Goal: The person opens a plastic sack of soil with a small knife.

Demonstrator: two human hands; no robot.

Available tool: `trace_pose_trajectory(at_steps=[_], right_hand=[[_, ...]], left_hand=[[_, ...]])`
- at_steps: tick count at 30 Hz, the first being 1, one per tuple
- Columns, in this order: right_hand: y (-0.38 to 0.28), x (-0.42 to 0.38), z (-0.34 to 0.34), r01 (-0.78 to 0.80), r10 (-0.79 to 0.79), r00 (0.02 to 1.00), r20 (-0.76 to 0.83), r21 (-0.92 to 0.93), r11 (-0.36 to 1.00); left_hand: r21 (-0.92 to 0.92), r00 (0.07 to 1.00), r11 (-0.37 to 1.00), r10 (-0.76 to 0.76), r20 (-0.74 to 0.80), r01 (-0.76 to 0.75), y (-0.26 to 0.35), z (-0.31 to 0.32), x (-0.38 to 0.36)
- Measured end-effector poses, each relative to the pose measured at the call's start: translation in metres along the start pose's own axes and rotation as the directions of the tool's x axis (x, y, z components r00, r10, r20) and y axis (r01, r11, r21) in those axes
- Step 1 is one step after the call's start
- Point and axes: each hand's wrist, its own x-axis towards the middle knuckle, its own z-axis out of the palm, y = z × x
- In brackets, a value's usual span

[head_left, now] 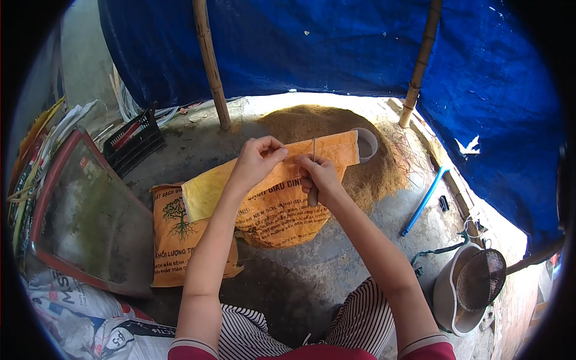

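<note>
An orange printed sack (282, 219) stands in front of me, its yellow-orange top edge (324, 147) folded over in a broad flap. My left hand (259, 161) is closed in a pinch at the flap, thumb against forefinger; whatever lies between the fingertips is too small to make out. Just to its right, my right hand (321, 177) is wrapped around a knife (312, 197), its thin blade pointing up and away across the flap and its handle showing below the fist. A second orange sack (174, 231) with a tree print lies to the left, partly behind my left forearm.
Behind the sack spreads a brown grainy heap (384, 162), with a whitish round container (367, 146) on it. At right are a blue tube (425, 201) and a white bucket (445, 294) with a sieve (481, 279). A red-framed panel (90, 222) and black crate (135, 141) stand left.
</note>
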Motion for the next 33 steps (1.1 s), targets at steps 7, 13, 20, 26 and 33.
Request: trace_pose_trajectory(at_steps=[7,13,20,26,33], right_hand=[[-0.01,-0.01,0.009,-0.065,0.059,0.998,0.033,0.219,0.974],[-0.009,-0.003,0.0,-0.205,0.142,0.974,0.174,0.435,0.877],[-0.023,-0.011,-0.005,-0.239,0.113,0.955,0.275,0.483,0.843],[-0.024,-0.013,-0.006,-0.146,0.08,0.981,0.177,0.403,0.904],[-0.007,-0.005,-0.004,-0.074,0.071,0.997,0.019,0.265,0.961]], left_hand=[[0.233,0.991,0.97,0.098,-0.085,-0.076,-0.008,0.014,0.001],[0.464,0.994,0.885,0.081,-0.072,-0.039,0.021,0.02,-0.013],[0.682,0.939,0.714,0.323,-0.119,-0.159,0.011,0.034,-0.014],[0.517,0.962,0.842,0.245,-0.118,-0.151,0.011,0.018,-0.007],[-0.218,1.0,0.976,0.007,-0.017,-0.011,0.057,-0.051,-0.021]])
